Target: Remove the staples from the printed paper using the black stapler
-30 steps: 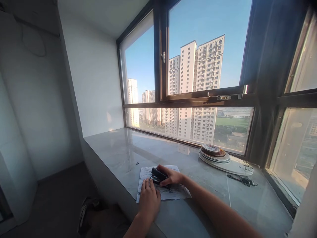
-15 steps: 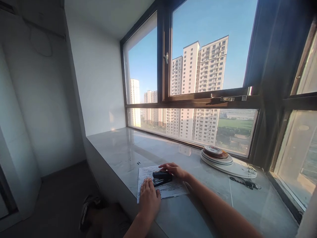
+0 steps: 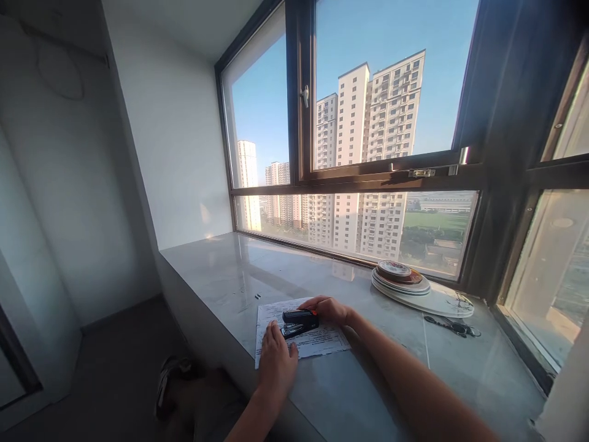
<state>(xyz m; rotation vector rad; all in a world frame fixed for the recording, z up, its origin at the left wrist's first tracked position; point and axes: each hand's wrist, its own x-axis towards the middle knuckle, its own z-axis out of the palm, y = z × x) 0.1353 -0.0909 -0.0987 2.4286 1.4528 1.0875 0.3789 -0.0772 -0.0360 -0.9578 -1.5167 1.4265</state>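
A black stapler [image 3: 299, 321] with a red spot at its back end lies on printed paper [image 3: 317, 347] on the grey stone sill. Its top arm is raised from the base at the front. My right hand [image 3: 330, 309] is closed around the stapler's back end, and some of its fingers are hidden. Flat on the left part of the paper rests my left hand [image 3: 277, 359], fingers stretched out, their tips beside the stapler's front end. Two small dark pieces [image 3: 257, 296], perhaps staple strips, lie just beyond the paper.
On the right of the sill [image 3: 207, 258] stands a stack of plates [image 3: 400, 283] on a white oval board [image 3: 453, 301]. A dark bunch that looks like keys [image 3: 455, 327] lies in front of it. The window frame [image 3: 368, 178] borders the sill's far side.
My right hand has moved from over the stapler's top to its back end, uncovering the red spot. My left hand stays on the paper. The camera view has shifted slightly.
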